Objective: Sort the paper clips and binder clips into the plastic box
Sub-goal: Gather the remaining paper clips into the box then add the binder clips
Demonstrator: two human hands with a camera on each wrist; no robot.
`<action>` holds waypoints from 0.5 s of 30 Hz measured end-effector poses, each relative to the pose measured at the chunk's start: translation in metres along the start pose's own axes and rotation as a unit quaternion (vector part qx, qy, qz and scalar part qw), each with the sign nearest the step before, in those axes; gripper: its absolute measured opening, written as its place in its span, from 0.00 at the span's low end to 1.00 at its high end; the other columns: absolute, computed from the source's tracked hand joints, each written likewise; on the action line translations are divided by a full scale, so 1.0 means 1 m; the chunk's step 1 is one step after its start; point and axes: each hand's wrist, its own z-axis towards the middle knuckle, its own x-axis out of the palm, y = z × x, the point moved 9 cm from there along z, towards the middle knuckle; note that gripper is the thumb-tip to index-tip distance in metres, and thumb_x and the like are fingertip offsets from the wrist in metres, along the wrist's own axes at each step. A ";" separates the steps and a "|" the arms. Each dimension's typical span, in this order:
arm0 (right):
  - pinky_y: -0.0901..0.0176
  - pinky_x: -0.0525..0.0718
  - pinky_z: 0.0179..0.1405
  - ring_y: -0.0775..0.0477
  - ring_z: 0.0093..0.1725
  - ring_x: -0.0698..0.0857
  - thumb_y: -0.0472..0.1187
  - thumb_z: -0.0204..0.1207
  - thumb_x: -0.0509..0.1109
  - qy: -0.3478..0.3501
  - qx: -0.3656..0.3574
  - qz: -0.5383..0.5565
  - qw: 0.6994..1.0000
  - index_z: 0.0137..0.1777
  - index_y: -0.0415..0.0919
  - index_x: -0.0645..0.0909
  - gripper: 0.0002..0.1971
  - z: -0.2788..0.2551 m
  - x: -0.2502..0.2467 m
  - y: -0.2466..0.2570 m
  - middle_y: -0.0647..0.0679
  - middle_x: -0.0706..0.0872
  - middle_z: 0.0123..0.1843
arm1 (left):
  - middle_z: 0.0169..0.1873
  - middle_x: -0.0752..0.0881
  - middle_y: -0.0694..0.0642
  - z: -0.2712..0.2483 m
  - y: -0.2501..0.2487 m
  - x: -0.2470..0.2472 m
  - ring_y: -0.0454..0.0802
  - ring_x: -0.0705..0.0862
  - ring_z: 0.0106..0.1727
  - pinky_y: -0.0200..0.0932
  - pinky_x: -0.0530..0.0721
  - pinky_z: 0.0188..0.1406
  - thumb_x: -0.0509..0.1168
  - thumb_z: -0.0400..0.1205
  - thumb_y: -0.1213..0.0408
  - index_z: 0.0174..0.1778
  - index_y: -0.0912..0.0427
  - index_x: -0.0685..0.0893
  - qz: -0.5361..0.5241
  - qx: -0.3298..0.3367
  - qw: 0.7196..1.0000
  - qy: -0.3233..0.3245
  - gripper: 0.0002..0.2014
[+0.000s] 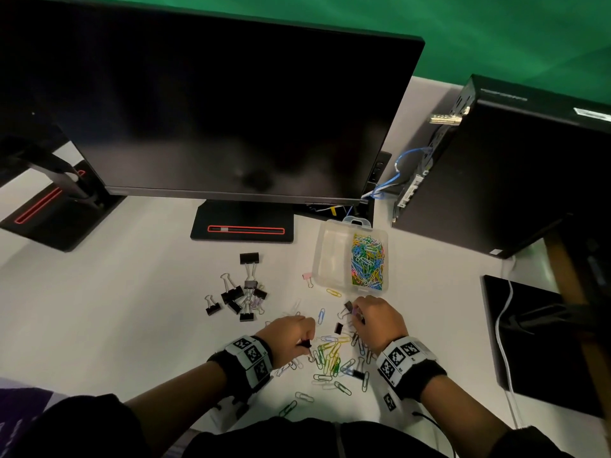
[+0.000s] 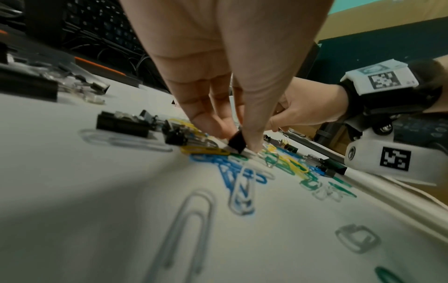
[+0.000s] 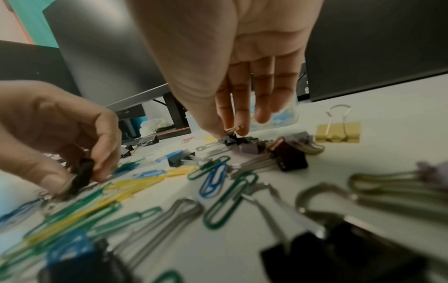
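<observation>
My left hand (image 1: pixel 299 338) pinches a small black binder clip (image 1: pixel 305 343) (image 2: pixel 236 142) between thumb and fingers, right over the scattered coloured paper clips (image 1: pixel 330 357). My right hand (image 1: pixel 358 317) reaches down a little further on, thumb and forefinger pinching the wire handle of another small black binder clip (image 3: pixel 230 138). The clear plastic box (image 1: pixel 330 256) stands beyond the right hand; its right compartment holds many coloured paper clips (image 1: pixel 367 262), its left one looks bare.
A heap of black binder clips (image 1: pixel 241 297) lies to the left of the hands. A monitor (image 1: pixel 211 104) on its stand (image 1: pixel 243 226) fills the back, a black computer case (image 1: pixel 496 173) stands to the right, and a black pad (image 1: pixel 535 342) lies at the right edge.
</observation>
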 end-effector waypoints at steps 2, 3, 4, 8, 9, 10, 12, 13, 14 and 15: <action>0.53 0.80 0.42 0.42 0.54 0.81 0.44 0.79 0.58 -0.003 0.001 -0.015 1.000 0.52 0.42 0.77 0.10 0.000 0.000 0.001 0.44 0.84 0.53 | 0.43 0.81 0.53 -0.002 0.005 -0.003 0.41 0.73 0.35 0.27 0.67 0.34 0.67 0.77 0.63 0.50 0.60 0.76 -0.033 -0.008 0.999 -0.007 0.09; 0.53 0.80 0.42 0.42 0.53 0.81 0.44 0.79 0.57 -0.004 0.002 -0.018 1.000 0.52 0.41 0.77 0.10 0.000 0.001 0.001 0.44 0.84 0.53 | 0.40 0.80 0.51 -0.003 0.007 -0.007 0.43 0.75 0.36 0.27 0.68 0.34 0.66 0.78 0.63 0.49 0.59 0.77 -0.038 -0.012 0.999 -0.014 0.08; 0.53 0.80 0.42 0.42 0.53 0.81 0.44 0.78 0.58 -0.005 0.003 -0.016 1.000 0.52 0.41 0.77 0.10 0.000 0.001 0.001 0.44 0.84 0.53 | 0.39 0.79 0.49 -0.005 0.010 -0.012 0.45 0.76 0.38 0.28 0.69 0.34 0.66 0.78 0.62 0.49 0.58 0.77 -0.034 -0.016 0.999 -0.024 0.07; 0.53 0.84 0.43 0.43 0.52 0.83 0.45 0.75 0.62 -0.020 0.018 0.022 0.999 0.52 0.42 0.78 0.10 -0.002 0.001 -0.007 0.46 0.85 0.52 | 0.40 0.80 0.46 -0.020 0.041 -0.041 0.45 0.81 0.40 0.38 0.80 0.42 0.62 0.81 0.62 0.50 0.54 0.77 -0.057 -0.079 0.990 -0.099 0.04; 0.53 0.84 0.42 0.42 0.50 0.83 0.45 0.75 0.63 -0.027 0.021 0.035 0.999 0.50 0.41 0.78 0.10 -0.003 -0.001 -0.010 0.45 0.86 0.51 | 0.41 0.79 0.46 -0.025 0.050 -0.047 0.45 0.80 0.40 0.38 0.79 0.42 0.60 0.81 0.63 0.49 0.54 0.76 -0.052 -0.091 0.988 -0.113 0.03; 0.53 0.83 0.41 0.42 0.49 0.83 0.45 0.74 0.64 -0.036 0.025 0.048 0.998 0.49 0.41 0.78 0.09 -0.004 -0.003 -0.013 0.45 0.86 0.49 | 0.42 0.79 0.47 -0.030 0.057 -0.051 0.46 0.79 0.40 0.37 0.79 0.41 0.59 0.81 0.65 0.47 0.53 0.75 -0.040 -0.096 0.987 -0.125 0.02; 0.55 0.81 0.38 0.42 0.45 0.83 0.43 0.73 0.66 -0.050 0.034 0.072 0.996 0.46 0.40 0.79 0.07 -0.007 -0.008 -0.020 0.43 0.86 0.46 | 0.43 0.79 0.50 -0.040 0.070 -0.056 0.48 0.78 0.40 0.37 0.77 0.40 0.57 0.81 0.67 0.42 0.51 0.71 -0.021 -0.107 0.984 -0.142 0.06; 0.55 0.80 0.38 0.41 0.44 0.83 0.42 0.72 0.67 -0.052 0.040 0.079 0.995 0.45 0.39 0.79 0.07 -0.009 -0.009 -0.025 0.42 0.86 0.44 | 0.43 0.78 0.50 -0.043 0.075 -0.057 0.49 0.78 0.41 0.39 0.76 0.41 0.56 0.80 0.67 0.41 0.51 0.70 -0.014 -0.113 0.982 -0.147 0.06; 0.55 0.79 0.37 0.40 0.43 0.82 0.41 0.71 0.68 -0.053 0.047 0.087 0.994 0.44 0.39 0.79 0.06 -0.010 -0.011 -0.030 0.41 0.86 0.43 | 0.43 0.78 0.51 -0.047 0.079 -0.057 0.50 0.78 0.41 0.41 0.77 0.41 0.56 0.81 0.67 0.41 0.51 0.69 -0.010 -0.117 0.982 -0.151 0.06; 0.55 0.78 0.37 0.39 0.42 0.82 0.39 0.71 0.68 -0.051 0.053 0.093 0.993 0.44 0.38 0.79 0.06 -0.011 -0.011 -0.035 0.40 0.85 0.42 | 0.44 0.77 0.51 -0.051 0.082 -0.056 0.52 0.78 0.42 0.43 0.77 0.43 0.56 0.81 0.67 0.43 0.52 0.69 -0.008 -0.123 0.981 -0.152 0.05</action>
